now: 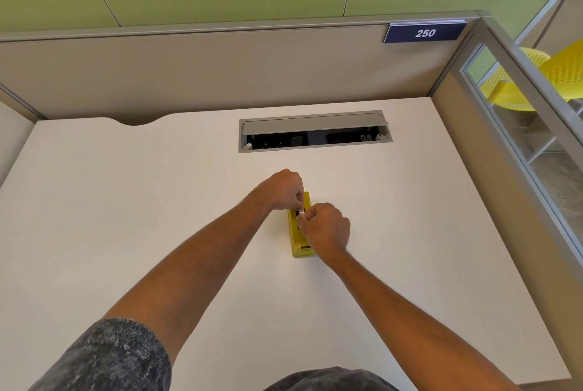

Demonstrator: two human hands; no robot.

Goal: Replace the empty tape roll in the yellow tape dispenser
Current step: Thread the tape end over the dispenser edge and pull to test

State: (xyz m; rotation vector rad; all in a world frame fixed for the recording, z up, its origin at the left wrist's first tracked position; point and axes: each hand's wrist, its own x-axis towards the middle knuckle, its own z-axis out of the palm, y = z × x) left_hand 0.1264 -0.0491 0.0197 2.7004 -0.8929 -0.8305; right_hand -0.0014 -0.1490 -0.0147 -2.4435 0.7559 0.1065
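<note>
The yellow tape dispenser lies flat on the white desk, near the middle and somewhat toward the right edge, its long axis running from the near edge toward the far one. Over its far half we see a small pale piece at the roll slot, too small to say whether it is a core, a tape end or a spindle. The left hand is curled, fingers closed down on that piece from the far side; the right hand is likewise curled, thumb and forefinger pinching it from the near side and covering the dispenser's right flank. We judge the step to be working the roll at its seat. To do it well, we would keep the body pressed flat, move the piece straight along the slot, and avoid twisting. Beyond, toward the far edge, an open cable hatch is set into the desk.
</note>
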